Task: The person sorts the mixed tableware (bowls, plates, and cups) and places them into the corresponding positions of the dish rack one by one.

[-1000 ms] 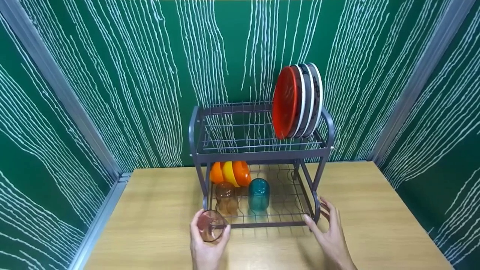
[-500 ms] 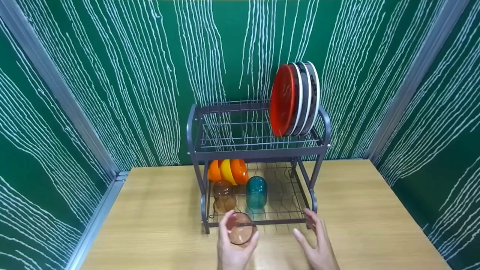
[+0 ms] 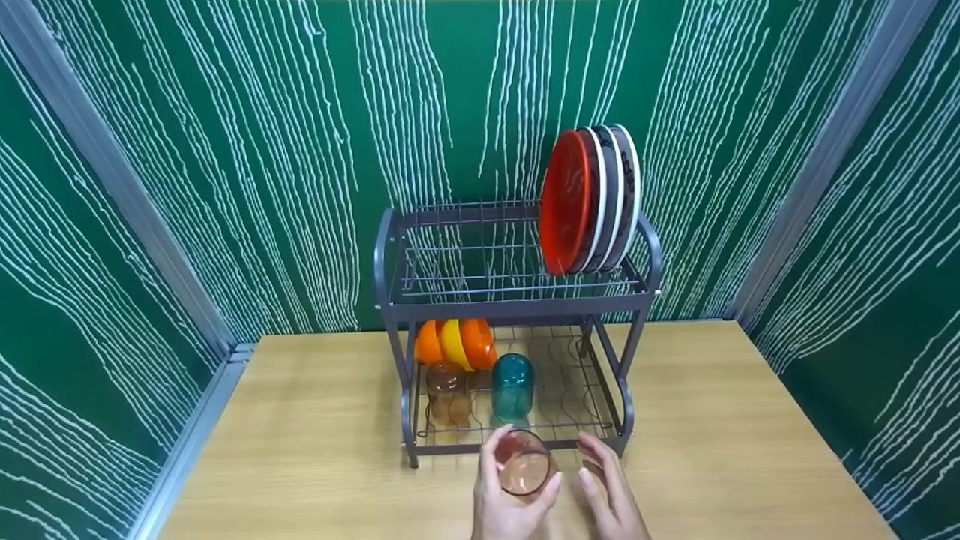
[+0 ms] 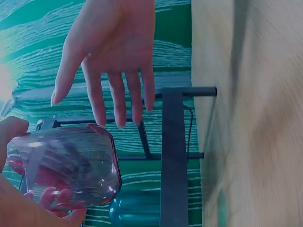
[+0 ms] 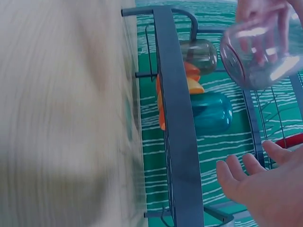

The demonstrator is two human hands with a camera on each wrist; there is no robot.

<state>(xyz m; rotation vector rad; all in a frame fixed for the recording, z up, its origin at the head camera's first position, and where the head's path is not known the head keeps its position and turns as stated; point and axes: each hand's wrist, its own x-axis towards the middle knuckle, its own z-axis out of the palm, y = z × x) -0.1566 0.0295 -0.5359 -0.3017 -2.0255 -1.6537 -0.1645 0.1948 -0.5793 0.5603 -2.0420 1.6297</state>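
Observation:
My left hand [image 3: 511, 495] grips a clear pinkish-brown drinking glass [image 3: 524, 472] around its sides, in front of the rack's lower shelf. In the left wrist view the thumb and fingers wrap the glass [image 4: 71, 165]. Just to its right, my right hand [image 3: 611, 491] holds nothing; its fingers are spread and relaxed, apart from the glass. The dark two-tier dish rack [image 3: 517, 309] stands behind both hands. On its lower shelf a brown glass [image 3: 448, 394] and a teal glass [image 3: 513, 386] rest upside down.
Orange and yellow bowls [image 3: 456, 343] lean together at the lower shelf's back left. Upright on the upper shelf's right side are a red plate [image 3: 564, 202] and several grey, white-rimmed plates [image 3: 628, 195]. The wooden table [image 3: 300, 450] meets green, white-streaked walls [image 3: 285, 150].
My left hand has carried the glass rightward from the rack's front left corner toward the middle. The right hand has left the rack's right side and moved left, closer to the glass.

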